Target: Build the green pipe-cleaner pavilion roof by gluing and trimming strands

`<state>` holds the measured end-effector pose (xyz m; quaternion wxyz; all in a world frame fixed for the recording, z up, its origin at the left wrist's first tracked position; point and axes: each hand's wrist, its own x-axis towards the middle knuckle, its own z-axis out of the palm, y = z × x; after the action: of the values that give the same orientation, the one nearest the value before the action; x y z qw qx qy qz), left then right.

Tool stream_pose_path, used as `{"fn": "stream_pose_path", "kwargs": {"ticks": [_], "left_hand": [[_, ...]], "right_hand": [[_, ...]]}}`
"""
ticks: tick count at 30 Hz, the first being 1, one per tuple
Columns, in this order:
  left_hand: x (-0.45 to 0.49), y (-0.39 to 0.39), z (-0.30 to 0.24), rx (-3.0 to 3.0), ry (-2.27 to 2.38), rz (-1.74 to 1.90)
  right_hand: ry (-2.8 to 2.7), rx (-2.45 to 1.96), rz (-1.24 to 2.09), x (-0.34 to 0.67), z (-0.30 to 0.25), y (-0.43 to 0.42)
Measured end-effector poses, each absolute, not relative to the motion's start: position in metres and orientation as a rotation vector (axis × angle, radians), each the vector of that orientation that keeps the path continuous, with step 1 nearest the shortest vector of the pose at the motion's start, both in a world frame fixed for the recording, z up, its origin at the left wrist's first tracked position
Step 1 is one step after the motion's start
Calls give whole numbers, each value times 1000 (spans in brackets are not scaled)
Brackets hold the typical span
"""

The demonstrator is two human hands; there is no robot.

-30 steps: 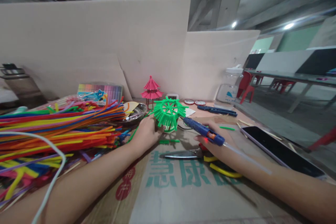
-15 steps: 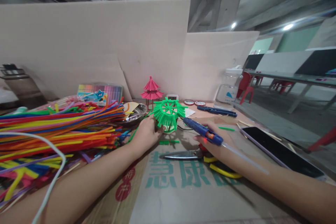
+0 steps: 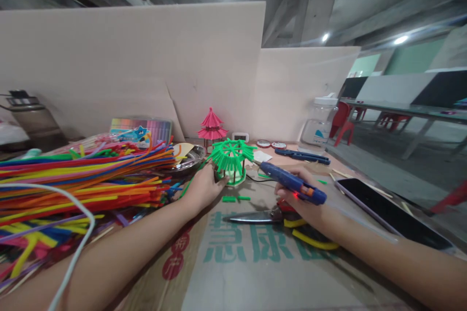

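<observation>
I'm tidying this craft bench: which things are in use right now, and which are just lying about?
In use: left hand gripping the green pipe-cleaner pavilion; right hand holding the blue glue gun; cut green pieces beside the pavilion.
Lying about: scissors; phone; pink pavilion; water bottle; marker set; second blue tool; pipe-cleaner pile.

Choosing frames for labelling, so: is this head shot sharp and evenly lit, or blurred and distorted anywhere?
Head view: soft, dim light, faint shadows on the cardboard; ceiling lamps flare; wide-angle stretch at the edges; the right hand and glue gun are slightly smeared, the green model by the left hand is crisper.
</observation>
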<state>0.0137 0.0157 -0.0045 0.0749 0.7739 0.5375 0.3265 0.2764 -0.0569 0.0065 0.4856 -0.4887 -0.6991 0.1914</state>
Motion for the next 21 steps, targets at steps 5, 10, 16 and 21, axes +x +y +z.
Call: {"fn": "stream_pose_path", "kwargs": {"ticks": [5, 10, 16, 21], "left_hand": [[12, 17, -7, 2360, 1461, 1081], [11, 20, -10, 2339, 1284, 1190], [11, 22, -12, 2281, 1366, 1132], [11, 22, -11, 2271, 1371, 1089]], "right_hand": [[-1612, -1231, 472, 293, 19, -30], [-1645, -1523, 505, 317, 23, 42], [-1736, -1693, 418, 316, 17, 102], [-1848, -1770, 324, 309, 2, 115]]}}
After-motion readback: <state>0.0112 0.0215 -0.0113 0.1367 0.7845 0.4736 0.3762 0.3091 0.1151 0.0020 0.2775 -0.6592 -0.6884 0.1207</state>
